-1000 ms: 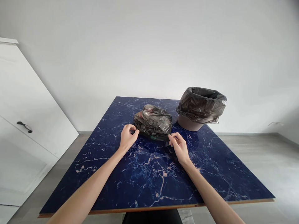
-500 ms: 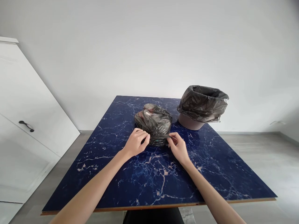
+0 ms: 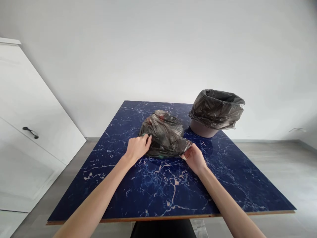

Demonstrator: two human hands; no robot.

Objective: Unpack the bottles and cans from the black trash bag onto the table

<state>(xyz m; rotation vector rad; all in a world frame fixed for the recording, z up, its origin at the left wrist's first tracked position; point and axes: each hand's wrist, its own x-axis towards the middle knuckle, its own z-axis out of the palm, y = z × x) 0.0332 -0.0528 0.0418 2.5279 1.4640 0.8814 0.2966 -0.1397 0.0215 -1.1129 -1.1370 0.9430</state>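
Since a moment ago both hands have shifted along the filled bag (image 3: pixel 164 134): the left hand (image 3: pixel 137 148), which was curled against its near middle, now sits at the bag's left edge, and the right hand (image 3: pixel 195 156) has slid outward and drawn a flap of the dark plastic toward the near right, so the bag looks wider and flatter than before. From where I stand, the left hand's fingers are closed over the plastic at the bag's left side, gripping it, while the right hand pinches the stretched corner of film between thumb and fingers, knuckles up. The bag itself lies on the blue marbled table (image 3: pixel 170 185), roughly at its middle and toward the far half, crumpled, semi-transparent, with lumpy contents showing faintly through. Behind it and to the right, near the far right part of the table, stands a round brown bin (image 3: pixel 203 129) lined with another dark bag (image 3: pixel 216 107) folded over its rim; bin and filled bag are close but apart. A white cabinet door with a black handle (image 3: pixel 30 132) stands at the left, against the pale wall.
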